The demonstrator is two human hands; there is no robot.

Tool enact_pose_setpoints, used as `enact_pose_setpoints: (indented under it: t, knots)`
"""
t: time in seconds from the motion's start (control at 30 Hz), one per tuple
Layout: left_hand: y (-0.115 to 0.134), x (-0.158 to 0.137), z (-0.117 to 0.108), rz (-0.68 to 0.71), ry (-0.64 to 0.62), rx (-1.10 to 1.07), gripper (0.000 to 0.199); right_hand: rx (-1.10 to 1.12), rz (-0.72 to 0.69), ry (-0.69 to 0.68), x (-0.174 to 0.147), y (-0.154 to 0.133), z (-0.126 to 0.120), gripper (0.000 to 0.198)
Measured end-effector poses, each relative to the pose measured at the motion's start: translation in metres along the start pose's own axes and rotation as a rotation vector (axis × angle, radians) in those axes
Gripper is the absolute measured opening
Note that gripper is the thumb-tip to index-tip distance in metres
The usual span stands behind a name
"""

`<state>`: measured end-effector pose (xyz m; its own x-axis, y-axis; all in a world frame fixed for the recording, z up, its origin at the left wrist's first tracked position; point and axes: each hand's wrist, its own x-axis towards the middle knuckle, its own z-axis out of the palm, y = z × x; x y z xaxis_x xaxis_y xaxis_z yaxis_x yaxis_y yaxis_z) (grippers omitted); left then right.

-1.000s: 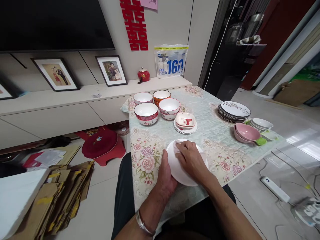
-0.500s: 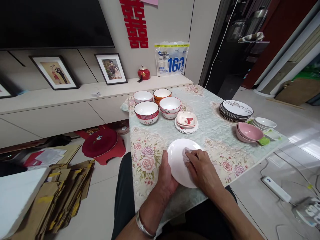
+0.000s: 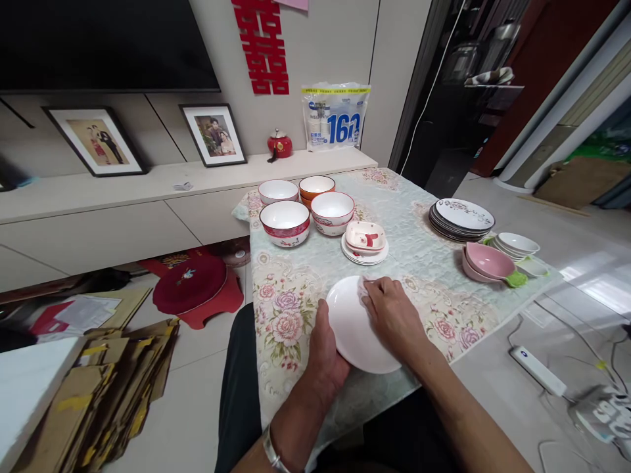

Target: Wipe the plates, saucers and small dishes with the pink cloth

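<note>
A plain white plate [image 3: 352,328] is tilted over the near edge of the table. My left hand [image 3: 326,348] grips its left rim, thumb on top and fingers underneath. My right hand [image 3: 394,318] is closed on a pale cloth [image 3: 363,289], pressing it on the plate's upper right part; most of the cloth is hidden under the fingers. Just beyond the plate, a small stack of white plates [image 3: 365,257] carries square patterned dishes [image 3: 365,235]. Behind these stand several stacked bowls, among them a red-patterned bowl [image 3: 284,225] and an orange bowl [image 3: 317,189].
On the table's right are dark-rimmed plates [image 3: 462,220], pink bowls [image 3: 488,263] and small white bowls [image 3: 516,244]. A floral tablecloth [image 3: 290,299] covers the table. Left on the floor are a red stool [image 3: 217,299] and flattened cardboard [image 3: 98,394]. A power strip [image 3: 537,370] lies at right.
My right hand has slid the cloth up the plate toward its far rim, covering more of the cloth. My left hand keeps its hold. The view has shifted slightly.
</note>
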<state>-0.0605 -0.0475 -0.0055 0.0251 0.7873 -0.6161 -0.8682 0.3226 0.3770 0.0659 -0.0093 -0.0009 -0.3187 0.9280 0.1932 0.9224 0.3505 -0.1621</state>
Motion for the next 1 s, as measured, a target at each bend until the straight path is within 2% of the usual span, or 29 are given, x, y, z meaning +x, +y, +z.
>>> enact_pose_setpoints:
  t: [0.13,0.27,0.4,0.53,0.67,0.8,0.9,1.0]
  knots:
    - [0.001,-0.002,0.002,-0.007,0.018,0.015,0.054,-0.215,0.148,-0.059,-0.025,-0.003,-0.007,0.029]
    - [0.000,-0.001,0.001,-0.003,0.029,0.016,0.055,-0.237,0.194,-0.091,-0.028,-0.006,-0.007,0.028]
    - [-0.001,0.000,-0.001,0.004,-0.029,-0.006,0.054,-0.138,0.117,-0.028,-0.004,-0.007,0.001,0.025]
    - [0.000,0.001,-0.001,0.013,-0.043,-0.037,0.048,0.031,-0.023,-0.007,0.013,-0.015,0.003,0.028]
    - [0.001,0.001,0.000,0.000,-0.075,-0.108,0.044,0.286,-0.226,-0.044,0.005,-0.025,-0.007,0.036]
    - [0.002,0.001,0.000,-0.024,-0.100,-0.112,0.050,0.496,-0.341,-0.171,-0.018,-0.017,-0.025,0.034]
    - [0.002,0.000,0.001,-0.064,-0.095,-0.078,0.057,0.544,-0.333,-0.234,-0.030,0.002,-0.031,0.038]
    - [0.002,-0.001,0.001,-0.051,-0.053,-0.036,0.057,0.449,-0.209,-0.170,-0.030,0.018,-0.024,0.034]
